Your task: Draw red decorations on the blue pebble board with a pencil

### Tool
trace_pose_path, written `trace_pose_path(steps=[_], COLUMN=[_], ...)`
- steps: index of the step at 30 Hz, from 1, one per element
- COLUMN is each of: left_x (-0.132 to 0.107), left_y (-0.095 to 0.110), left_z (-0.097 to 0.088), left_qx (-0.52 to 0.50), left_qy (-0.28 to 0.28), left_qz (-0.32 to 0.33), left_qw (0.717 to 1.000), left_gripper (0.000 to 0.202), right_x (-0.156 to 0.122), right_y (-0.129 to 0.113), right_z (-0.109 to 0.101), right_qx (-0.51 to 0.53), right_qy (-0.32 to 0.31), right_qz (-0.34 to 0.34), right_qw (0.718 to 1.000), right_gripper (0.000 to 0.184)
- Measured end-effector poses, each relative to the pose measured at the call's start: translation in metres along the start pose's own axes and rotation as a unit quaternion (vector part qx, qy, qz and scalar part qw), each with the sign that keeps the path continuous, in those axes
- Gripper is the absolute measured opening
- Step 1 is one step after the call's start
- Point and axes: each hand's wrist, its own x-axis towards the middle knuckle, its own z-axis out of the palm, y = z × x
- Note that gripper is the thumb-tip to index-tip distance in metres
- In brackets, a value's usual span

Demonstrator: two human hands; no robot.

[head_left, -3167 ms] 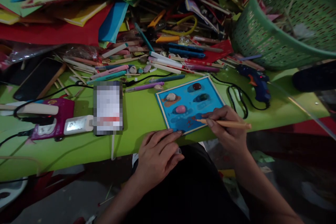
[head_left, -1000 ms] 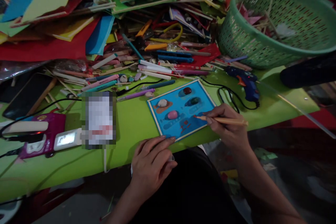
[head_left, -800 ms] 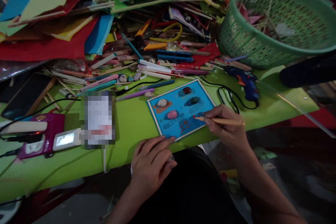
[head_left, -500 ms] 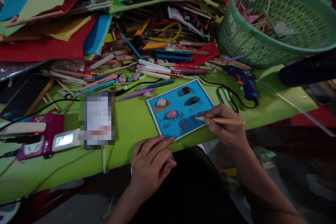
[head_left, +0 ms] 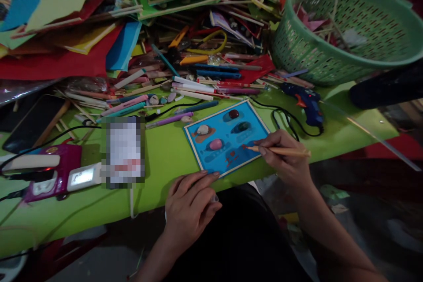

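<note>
My right hand [head_left: 286, 158] is closed around an orange marker pen [head_left: 291, 152], its tip at the lower right of a blue card [head_left: 228, 134]. Wooden sticks frame this card, and several coloured pebbles are stuck on it, among them a pink pebble [head_left: 216, 144] and a dark red pebble [head_left: 234, 114]. Red strokes [head_left: 231, 157] show near its lower edge. At that edge rest the fingertips of my left hand [head_left: 191, 205]. Its thumb and fingers are curled about a small whitish thing [head_left: 215, 199], mostly hidden.
A green basket [head_left: 350, 48] holding scraps stands at the back right, near a blue glue gun [head_left: 307, 103] with its cord. Markers and sticks [head_left: 191, 83] lie heaped behind the card. On the left are a blurred-out device [head_left: 124, 152] and a purple power strip [head_left: 62, 172].
The pen tip has barely shifted on the card. My left hand stays in place, and the whole view has moved only slightly.
</note>
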Motion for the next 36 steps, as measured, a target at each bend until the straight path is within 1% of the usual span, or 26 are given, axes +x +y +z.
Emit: trace_pose_path(steps=[5, 9, 12, 17, 23, 27, 29, 32, 36], left_x=[0.0003, 0.0004, 0.0007, 0.0017, 0.0017, 0.0014, 0.0015, 0.0013, 0.0001], left_y=[0.0004, 0.0000, -0.0001, 0.0004, -0.0004, 0.0000, 0.0005, 0.0007, -0.0003], left_z=[-0.0002, -0.0002, -0.0003, -0.0010, -0.0012, -0.0010, -0.0010, -0.0007, -0.0002], left_qx=[-0.003, -0.001, -0.001, 0.007, 0.003, 0.003, 0.003, 0.002, 0.000], left_qy=[-0.004, -0.006, -0.002, -0.002, -0.008, -0.010, -0.006, -0.002, -0.003], left_qz=[-0.006, -0.007, -0.004, 0.002, 0.001, -0.001, 0.000, 0.002, -0.003], left_qw=[1.000, 1.000, 1.000, 1.000, 1.000, 1.000, 1.000, 1.000, 1.000], left_gripper=[0.035, 0.035, 0.034, 0.035, 0.033, 0.032, 0.032, 0.033, 0.033], right_x=[-0.0003, -0.0014, -0.0018, -0.0013, -0.0021, -0.0029, -0.0029, -0.0023, -0.0023], right_y=[-0.0017, 0.0003, 0.0013, -0.0009, -0.0013, 0.0007, 0.0015, 0.0021, 0.0029], right_z=[0.0011, 0.0011, 0.0008, -0.0003, -0.0008, -0.0002, 0.0000, -0.0005, -0.0018], right_qx=[-0.013, -0.025, -0.009, 0.001, 0.050, 0.073, 0.057, 0.017, 0.018], right_qy=[-0.017, 0.009, 0.013, 0.002, -0.029, 0.004, 0.009, -0.002, -0.014], right_qz=[0.002, 0.002, 0.007, 0.002, 0.030, 0.038, 0.029, 0.018, 0.009], right_qw=[1.000, 1.000, 1.000, 1.000, 0.998, 0.997, 0.998, 1.000, 1.000], right_gripper=[0.008, 0.006, 0.005, 0.006, 0.014, 0.008, 0.006, 0.006, 0.011])
